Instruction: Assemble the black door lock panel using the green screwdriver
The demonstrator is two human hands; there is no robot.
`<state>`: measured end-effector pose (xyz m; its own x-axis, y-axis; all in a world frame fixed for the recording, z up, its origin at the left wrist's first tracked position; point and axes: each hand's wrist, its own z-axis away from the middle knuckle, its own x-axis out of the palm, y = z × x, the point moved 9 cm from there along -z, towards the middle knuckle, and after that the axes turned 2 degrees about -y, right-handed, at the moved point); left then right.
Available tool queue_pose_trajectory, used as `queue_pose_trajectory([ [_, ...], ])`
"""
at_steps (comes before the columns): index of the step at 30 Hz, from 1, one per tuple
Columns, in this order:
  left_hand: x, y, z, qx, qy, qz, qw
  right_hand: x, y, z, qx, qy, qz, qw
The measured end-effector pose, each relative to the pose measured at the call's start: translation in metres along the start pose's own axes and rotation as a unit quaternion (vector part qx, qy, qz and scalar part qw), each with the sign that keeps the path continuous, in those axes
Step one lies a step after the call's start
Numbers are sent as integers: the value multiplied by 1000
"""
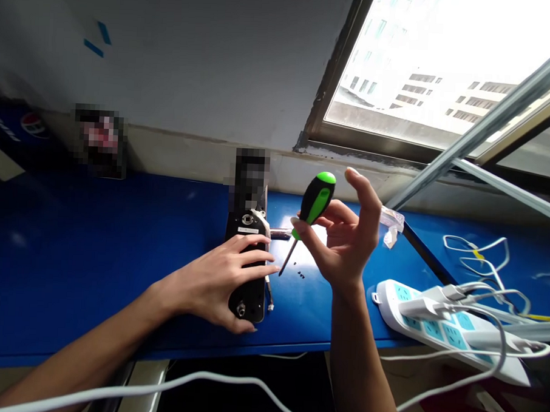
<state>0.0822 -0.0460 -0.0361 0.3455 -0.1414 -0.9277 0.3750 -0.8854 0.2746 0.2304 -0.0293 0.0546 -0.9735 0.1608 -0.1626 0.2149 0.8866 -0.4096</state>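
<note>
My left hand (229, 271) lies across a long black device panel (257, 296), fingers stretched out and spread over it, thumb near its lower edge. The panel has a round fitting near the top, a white label and a metal post at the bottom; my hand covers its middle. In my right hand (346, 239) is a black and green screwdriver (318, 199), pinched near the lower end of its handle with the forefinger raised. Its shaft slants down to the left, the tip close to my left fingertips. Several tiny dark screws (301, 274) lie right of the panel.
A white cable with a connector (270, 306) hangs out beside the panel. On the right, a white power strip (452, 323) holds several plugs with tangled white cords. Metal bars (441, 158) cross before the window. A blurred-out item (100, 140) stands against the wall.
</note>
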Motion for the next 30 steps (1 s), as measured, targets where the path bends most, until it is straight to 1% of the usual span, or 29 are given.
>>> queue_pose_trajectory([
  [4,-6,-10,0,-25,28,-25,999,-5,-3,-2,-20,18,-13,1000],
  [8,-9,-25,1,-79,62,-36,994,-4,-4,-1,-14,21,-29,999],
  [10,-5,-33,3,-114,61,-35,991,-2,-3,1,-6,14,-29,999],
  [12,0,-39,5,-146,48,-24,988,0,-2,4,3,8,-30,1000],
  [14,5,-42,7,-165,34,-9,986,2,-2,7,4,8,-36,999],
  [18,8,-40,8,-170,20,1,985,7,-4,13,1,3,-54,999],
  [23,9,-33,6,-161,-6,-3,987,11,-8,19,-2,1,-56,998],
  [26,9,-32,5,-157,-10,-2,988,11,-9,21,-1,2,-54,999],
  [30,9,-32,5,-156,-11,1,988,17,-8,25,2,-15,-79,997],
])
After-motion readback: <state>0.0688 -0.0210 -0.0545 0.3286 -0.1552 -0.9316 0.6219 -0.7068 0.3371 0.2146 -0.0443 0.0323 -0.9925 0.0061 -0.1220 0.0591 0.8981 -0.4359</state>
